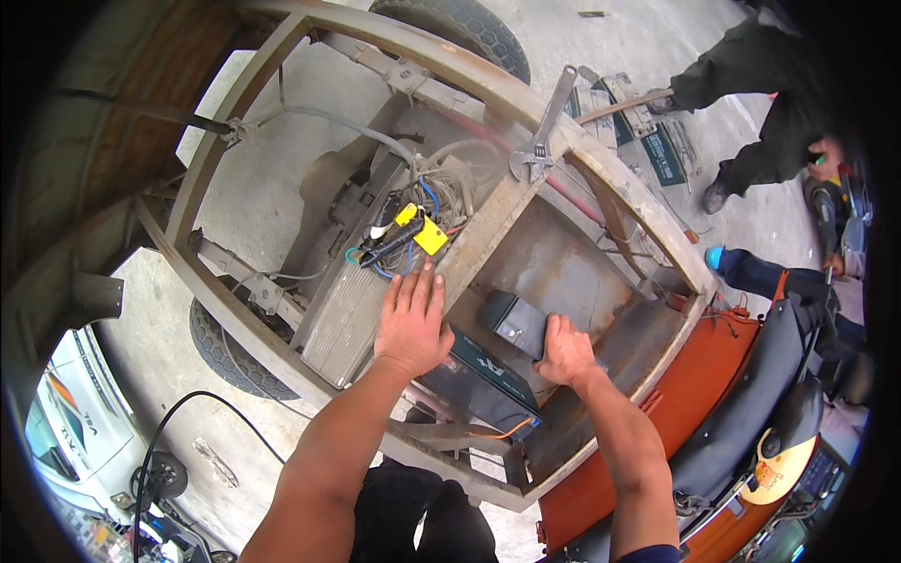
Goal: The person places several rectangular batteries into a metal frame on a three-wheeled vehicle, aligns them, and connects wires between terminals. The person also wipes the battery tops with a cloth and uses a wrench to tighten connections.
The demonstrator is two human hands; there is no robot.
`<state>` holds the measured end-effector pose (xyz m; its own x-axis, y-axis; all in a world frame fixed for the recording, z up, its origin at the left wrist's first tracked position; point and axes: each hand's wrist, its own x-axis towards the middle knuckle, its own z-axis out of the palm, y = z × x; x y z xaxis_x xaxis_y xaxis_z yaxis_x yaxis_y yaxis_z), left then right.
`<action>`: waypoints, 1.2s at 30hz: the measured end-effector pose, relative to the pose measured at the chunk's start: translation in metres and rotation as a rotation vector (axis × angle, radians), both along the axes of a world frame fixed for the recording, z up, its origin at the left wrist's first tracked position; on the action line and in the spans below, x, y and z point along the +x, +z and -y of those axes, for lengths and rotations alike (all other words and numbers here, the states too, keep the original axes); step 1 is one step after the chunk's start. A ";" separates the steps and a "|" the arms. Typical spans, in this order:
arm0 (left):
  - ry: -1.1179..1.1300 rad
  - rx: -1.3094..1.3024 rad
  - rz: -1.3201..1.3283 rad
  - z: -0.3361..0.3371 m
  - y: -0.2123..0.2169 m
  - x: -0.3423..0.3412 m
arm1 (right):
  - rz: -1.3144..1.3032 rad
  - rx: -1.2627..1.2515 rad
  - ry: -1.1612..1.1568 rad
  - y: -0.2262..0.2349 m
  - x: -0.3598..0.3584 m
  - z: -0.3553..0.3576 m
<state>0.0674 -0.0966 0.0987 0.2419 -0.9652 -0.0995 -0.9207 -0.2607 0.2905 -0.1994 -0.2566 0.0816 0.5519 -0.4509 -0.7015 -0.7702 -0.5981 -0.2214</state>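
My left hand (413, 319) lies with its fingers stretched out over the rusty frame's inner bar (493, 235), beside the finned metal box (343, 324). My right hand (567, 351) is closed on the near right end of a small dark battery (515, 322) in the metal tray (544, 258). Its fingertips are partly hidden. A longer dark green battery (490, 371) sits in the tray between my forearms, with an orange wire (514, 429) at its near end. On the far corner of the frame rests an adjustable wrench (544, 136).
Bundled cables (450, 183) and a yellow tag (422, 230) lie beyond my left hand. Several batteries (662, 155) stand on the floor near another person's legs (751, 113). A tyre (460, 33) is behind the frame, an orange panel (694, 375) and black seat (751, 394) at right.
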 end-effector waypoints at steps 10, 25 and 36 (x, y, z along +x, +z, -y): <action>-0.006 -0.018 -0.004 0.000 -0.003 0.000 | 0.038 0.117 0.045 0.022 0.008 -0.032; -0.050 -0.053 0.059 0.000 -0.007 -0.001 | 0.187 0.040 -0.081 -0.001 0.034 -0.060; -0.067 -0.038 0.070 0.000 -0.006 0.000 | 0.182 0.044 -0.068 0.006 0.037 -0.061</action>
<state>0.0670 -0.0965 0.0927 0.1816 -0.9822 -0.0473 -0.9541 -0.1876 0.2334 -0.1628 -0.1960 0.0877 0.6409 -0.4628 -0.6124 -0.7533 -0.5327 -0.3857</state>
